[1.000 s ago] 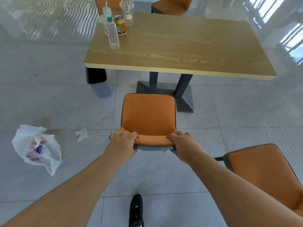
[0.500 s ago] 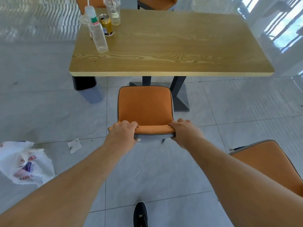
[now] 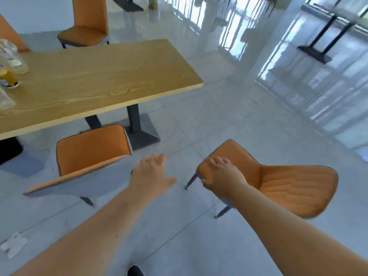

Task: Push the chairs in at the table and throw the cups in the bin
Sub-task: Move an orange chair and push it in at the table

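Observation:
An orange chair (image 3: 89, 148) stands at the near edge of the wooden table (image 3: 99, 80), its seat close to the table edge. A second orange chair (image 3: 294, 188) stands out on the floor to the right, turned sideways. My right hand (image 3: 221, 176) grips the top corner of this second chair's backrest. My left hand (image 3: 153, 174) hovers open between the two chairs, holding nothing. A clear plastic cup (image 3: 12, 58), a yellow can (image 3: 8, 78) and a clear bottle (image 3: 5, 98) sit at the table's left end, partly cut off.
A third orange chair (image 3: 87, 30) stands beyond the table's far side. A dark bin (image 3: 10, 150) sits under the table at the left. Crumpled white litter (image 3: 14, 244) lies on the floor at the lower left. Black table bases (image 3: 314, 54) stand near the windows at right.
Both hands have let go of the first chair, which now sits nearer the table. My view has swung right. My right hand has taken hold of the second chair's backrest.

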Demonstrator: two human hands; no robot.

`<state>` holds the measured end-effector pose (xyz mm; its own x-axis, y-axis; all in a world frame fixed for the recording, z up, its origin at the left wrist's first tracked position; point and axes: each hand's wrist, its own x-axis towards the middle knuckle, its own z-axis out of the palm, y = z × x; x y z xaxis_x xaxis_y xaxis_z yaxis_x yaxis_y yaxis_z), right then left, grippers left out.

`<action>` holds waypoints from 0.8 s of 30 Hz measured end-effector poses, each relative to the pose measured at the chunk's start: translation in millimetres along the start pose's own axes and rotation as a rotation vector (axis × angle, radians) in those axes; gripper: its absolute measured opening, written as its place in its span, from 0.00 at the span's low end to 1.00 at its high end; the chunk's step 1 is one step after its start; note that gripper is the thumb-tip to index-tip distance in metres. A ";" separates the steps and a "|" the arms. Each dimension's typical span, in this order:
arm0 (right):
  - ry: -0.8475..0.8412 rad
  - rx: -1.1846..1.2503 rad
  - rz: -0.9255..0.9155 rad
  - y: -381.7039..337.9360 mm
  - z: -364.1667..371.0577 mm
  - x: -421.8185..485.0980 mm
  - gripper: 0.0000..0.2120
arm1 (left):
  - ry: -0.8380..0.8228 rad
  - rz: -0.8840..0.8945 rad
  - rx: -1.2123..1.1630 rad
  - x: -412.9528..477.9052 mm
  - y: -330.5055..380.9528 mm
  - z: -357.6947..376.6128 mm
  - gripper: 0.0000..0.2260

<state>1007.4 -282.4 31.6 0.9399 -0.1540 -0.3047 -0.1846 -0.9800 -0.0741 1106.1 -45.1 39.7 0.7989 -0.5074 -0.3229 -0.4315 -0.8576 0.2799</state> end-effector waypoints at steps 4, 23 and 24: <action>0.128 0.052 0.130 117.3 -20.5 -85.0 0.35 | 0.026 0.145 -0.110 -3.5 162.9 10.5 0.38; 0.139 0.150 0.248 493.2 8.9 -238.8 0.37 | -0.246 0.215 -0.064 24.0 559.5 183.8 0.41; 0.121 0.149 0.217 498.2 14.3 -223.1 0.37 | -0.256 0.198 -0.082 38.2 563.4 193.1 0.41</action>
<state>701.7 -734.5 49.1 0.8998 -0.3804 -0.2138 -0.4165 -0.8948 -0.1607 812.6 -564.0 10.5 0.5677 -0.6768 -0.4687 -0.5243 -0.7362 0.4280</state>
